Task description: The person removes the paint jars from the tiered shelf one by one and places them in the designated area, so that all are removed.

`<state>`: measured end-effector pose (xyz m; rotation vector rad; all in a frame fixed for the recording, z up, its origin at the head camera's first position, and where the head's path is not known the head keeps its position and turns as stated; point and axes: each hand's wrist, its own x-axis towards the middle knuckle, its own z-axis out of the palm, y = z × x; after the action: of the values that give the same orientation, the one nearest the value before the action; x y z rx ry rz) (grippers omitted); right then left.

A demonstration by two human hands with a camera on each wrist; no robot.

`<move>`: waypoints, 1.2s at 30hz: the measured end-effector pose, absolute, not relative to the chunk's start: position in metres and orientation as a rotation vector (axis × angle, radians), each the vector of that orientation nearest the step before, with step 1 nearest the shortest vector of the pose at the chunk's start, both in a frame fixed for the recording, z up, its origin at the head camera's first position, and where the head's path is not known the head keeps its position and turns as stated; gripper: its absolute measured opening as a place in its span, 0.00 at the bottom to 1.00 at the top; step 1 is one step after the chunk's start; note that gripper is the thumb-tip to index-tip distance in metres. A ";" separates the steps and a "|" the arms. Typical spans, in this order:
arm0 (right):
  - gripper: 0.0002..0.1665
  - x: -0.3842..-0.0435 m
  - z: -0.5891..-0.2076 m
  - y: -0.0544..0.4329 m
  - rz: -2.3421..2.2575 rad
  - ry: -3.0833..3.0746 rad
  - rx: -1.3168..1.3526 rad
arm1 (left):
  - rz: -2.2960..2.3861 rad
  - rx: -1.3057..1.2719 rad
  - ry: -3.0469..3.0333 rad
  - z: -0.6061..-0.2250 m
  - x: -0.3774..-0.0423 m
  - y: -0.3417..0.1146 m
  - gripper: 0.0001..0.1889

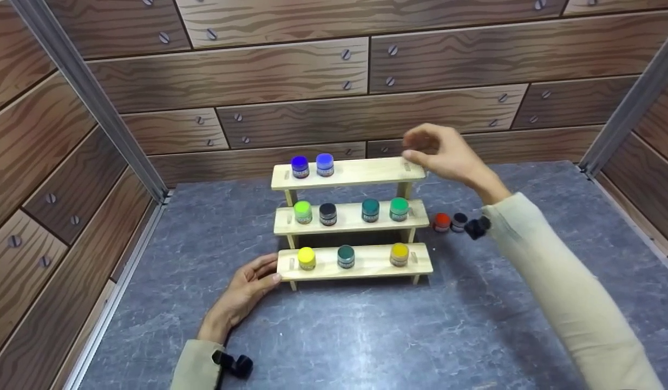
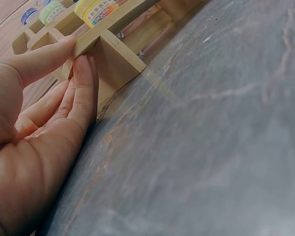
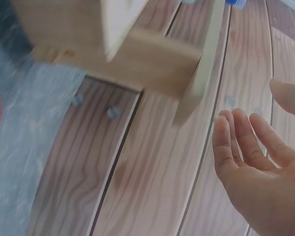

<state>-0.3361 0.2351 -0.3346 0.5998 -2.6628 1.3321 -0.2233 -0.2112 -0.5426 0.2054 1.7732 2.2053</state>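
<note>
Nearest the camera at far left is the left sleeve (image 1: 196,365), at 7 o'clock from a three-tier wooden stand (image 1: 348,216), with a black wrist device (image 1: 242,366) at its cuff. Next, at 8 o'clock, the left hand (image 1: 246,290) pinches the end of the stand's lowest tier between thumb and fingers.

The stand sits on the grey desk (image 1: 334,336) and carries nine small jars. Top tier, towards 9 o'clock: a dark blue jar (image 1: 300,167), then a lighter blue jar (image 1: 325,165). Middle tier: a lime jar (image 1: 303,212), a black jar (image 1: 328,214), a gap, a teal jar (image 1: 370,210), a green jar (image 1: 399,209). Bottom tier: a yellow jar (image 1: 307,259), a dark green jar (image 1: 346,257) near the middle, an amber jar (image 1: 399,254) towards 3 o'clock.

On the desk at 3 o'clock, near the stand, are a red jar (image 1: 441,222) and a dark jar (image 1: 459,221). At 2 o'clock the right hand (image 1: 445,154) holds nothing, fingers loosely curved and thumb apart, near the top tier's end. Farthest right, towards 4 o'clock, is the right sleeve (image 1: 572,292).
</note>
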 end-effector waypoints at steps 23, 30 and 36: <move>0.23 -0.359 -0.331 0.113 1.376 -2.706 0.815 | 2.211 0.198 1.742 -0.543 -0.226 -0.212 0.36; 0.24 -0.361 -0.338 0.097 1.400 -2.740 0.774 | 2.209 0.200 1.748 -0.543 -0.225 -0.212 0.37; 0.25 -0.365 -0.348 0.093 1.381 -2.763 0.784 | 2.211 0.215 1.751 -0.544 -0.225 -0.213 0.37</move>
<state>-0.3654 0.0933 -0.3478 0.7838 -2.7629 1.3810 -0.2254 -0.2125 -0.5439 0.2150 1.7514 2.2107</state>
